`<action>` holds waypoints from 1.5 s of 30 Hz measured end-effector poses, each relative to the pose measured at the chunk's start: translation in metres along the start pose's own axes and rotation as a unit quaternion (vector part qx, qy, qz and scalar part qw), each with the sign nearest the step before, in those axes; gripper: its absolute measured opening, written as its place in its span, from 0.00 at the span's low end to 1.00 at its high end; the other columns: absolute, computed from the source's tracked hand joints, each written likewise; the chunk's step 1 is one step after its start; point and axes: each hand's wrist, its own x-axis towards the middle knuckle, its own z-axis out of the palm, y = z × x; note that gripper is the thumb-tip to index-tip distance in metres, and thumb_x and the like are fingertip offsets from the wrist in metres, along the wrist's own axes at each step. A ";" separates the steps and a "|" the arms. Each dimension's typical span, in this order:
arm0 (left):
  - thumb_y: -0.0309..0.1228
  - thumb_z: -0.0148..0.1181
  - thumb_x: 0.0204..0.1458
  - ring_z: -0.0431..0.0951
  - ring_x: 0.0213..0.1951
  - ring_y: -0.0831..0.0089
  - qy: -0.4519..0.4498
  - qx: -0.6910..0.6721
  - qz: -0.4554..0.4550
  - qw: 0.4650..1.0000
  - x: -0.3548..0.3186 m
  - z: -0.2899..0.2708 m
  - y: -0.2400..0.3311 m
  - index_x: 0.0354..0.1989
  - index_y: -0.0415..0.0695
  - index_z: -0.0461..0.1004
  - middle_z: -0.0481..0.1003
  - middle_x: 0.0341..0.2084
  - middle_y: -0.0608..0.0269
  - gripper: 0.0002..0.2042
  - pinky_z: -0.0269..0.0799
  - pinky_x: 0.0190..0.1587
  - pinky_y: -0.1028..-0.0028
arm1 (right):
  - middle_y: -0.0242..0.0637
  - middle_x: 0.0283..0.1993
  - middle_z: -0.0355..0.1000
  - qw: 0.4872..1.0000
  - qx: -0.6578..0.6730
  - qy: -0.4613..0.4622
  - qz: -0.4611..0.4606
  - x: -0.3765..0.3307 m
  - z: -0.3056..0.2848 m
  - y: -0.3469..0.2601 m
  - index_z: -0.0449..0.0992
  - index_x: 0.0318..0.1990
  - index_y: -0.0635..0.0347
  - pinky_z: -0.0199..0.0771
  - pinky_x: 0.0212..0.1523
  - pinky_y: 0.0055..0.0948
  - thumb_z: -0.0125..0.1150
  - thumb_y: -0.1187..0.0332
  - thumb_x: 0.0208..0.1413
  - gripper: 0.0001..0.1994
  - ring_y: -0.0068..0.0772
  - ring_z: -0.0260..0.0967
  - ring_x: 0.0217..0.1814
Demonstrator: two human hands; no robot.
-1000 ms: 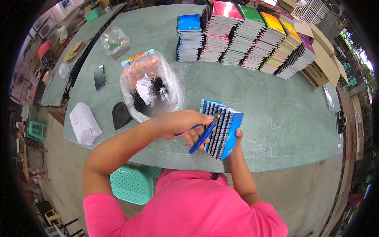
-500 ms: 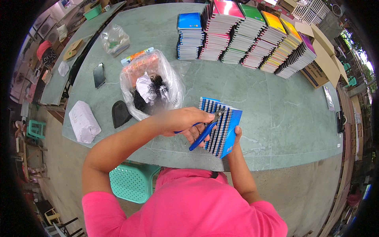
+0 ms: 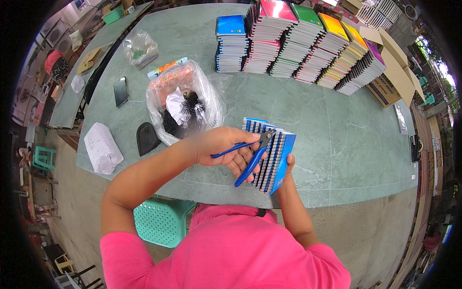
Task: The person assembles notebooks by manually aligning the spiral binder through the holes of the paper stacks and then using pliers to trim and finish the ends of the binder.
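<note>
My left hand (image 3: 224, 143) grips blue-handled pliers (image 3: 250, 167), their handles spread apart. The metal jaws rest against the top end of the black wire spirals. Several blue spiral notebooks (image 3: 286, 161) stand bundled together with their bound edges facing me. On their right side my right hand (image 3: 289, 166) holds the bundle, its thumb showing by the cover and the other fingers mostly hidden. Whether the jaws touch one wire or sit between two, I cannot tell.
Tall stacks of coloured notebooks (image 3: 308, 42) line the table's far side, beside an open cardboard box (image 3: 383, 91). To the left are a plastic bag of black wire scraps (image 3: 217, 108), a phone (image 3: 121, 92), a black pouch (image 3: 146, 138) and a white paper-wrapped bundle (image 3: 103, 148).
The pliers' handles have spread wider, and my left fingers have loosened around them. My left hand has shifted up slightly. The notebooks and my right hand stay nearly in place.
</note>
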 end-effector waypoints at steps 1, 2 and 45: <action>0.44 0.36 0.58 0.76 0.33 0.59 -0.015 -0.011 -0.005 1.000 0.000 -0.001 0.000 0.41 0.34 0.66 0.73 0.31 0.47 0.22 0.72 0.37 0.62 | 0.45 0.45 0.69 1.000 -0.004 0.003 -0.003 0.000 0.001 0.001 0.64 0.51 0.64 0.72 0.46 0.39 0.64 0.46 0.32 0.40 0.40 0.70 0.43; 0.44 0.36 0.58 0.76 0.32 0.61 0.075 0.225 0.054 0.970 0.002 0.001 -0.001 0.39 0.34 0.66 0.73 0.29 0.47 0.21 0.71 0.35 0.63 | 0.45 0.46 0.68 1.000 -0.008 0.007 -0.006 0.001 0.002 0.001 0.63 0.52 0.63 0.71 0.47 0.40 0.64 0.46 0.31 0.40 0.41 0.70 0.44; 0.48 0.40 0.56 0.74 0.25 0.65 0.220 0.467 0.144 0.844 -0.006 0.008 -0.015 0.35 0.37 0.68 0.71 0.26 0.51 0.22 0.70 0.28 0.69 | 0.45 0.50 0.66 0.997 -0.021 0.076 -0.026 -0.002 -0.010 0.001 0.62 0.53 0.63 0.67 0.51 0.43 0.63 0.46 0.33 0.40 0.43 0.66 0.49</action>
